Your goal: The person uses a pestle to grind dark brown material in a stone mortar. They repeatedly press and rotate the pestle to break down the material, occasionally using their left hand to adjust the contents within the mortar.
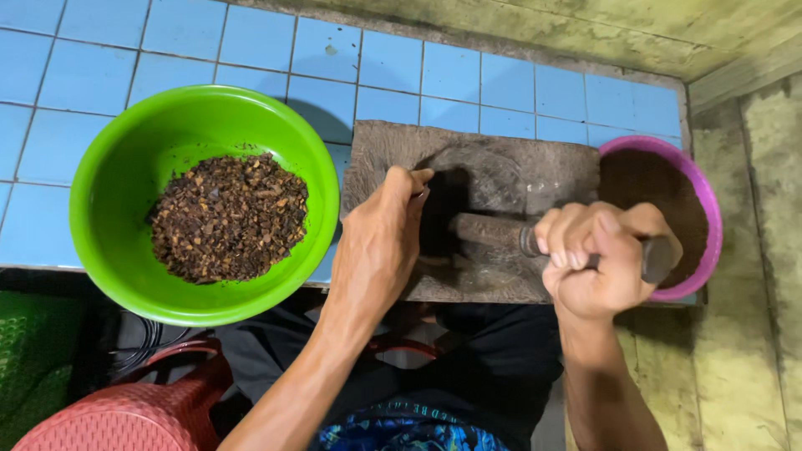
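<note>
A dark wooden block [493,159] with a hollow in its middle lies on the blue tiled ledge [418,75]. My right hand [597,259] grips the metal handle of a wooden pestle [489,231] that lies across the block, pointing left into the hollow. My left hand [380,242] rests on the block's left side, fingers curled at the rim of the hollow, holding nothing that shows. A green bowl [125,250] at the left holds coarse brown dried pieces [230,217]. A purple bowl [708,209] at the right holds fine dark brown powder [647,179].
A red woven plastic stool [125,413] stands below the ledge at the lower left, beside dark cables and a green mat [33,351]. Stained yellowish concrete walls [752,250] close in at the right and back. My lap in dark clothing is under the block.
</note>
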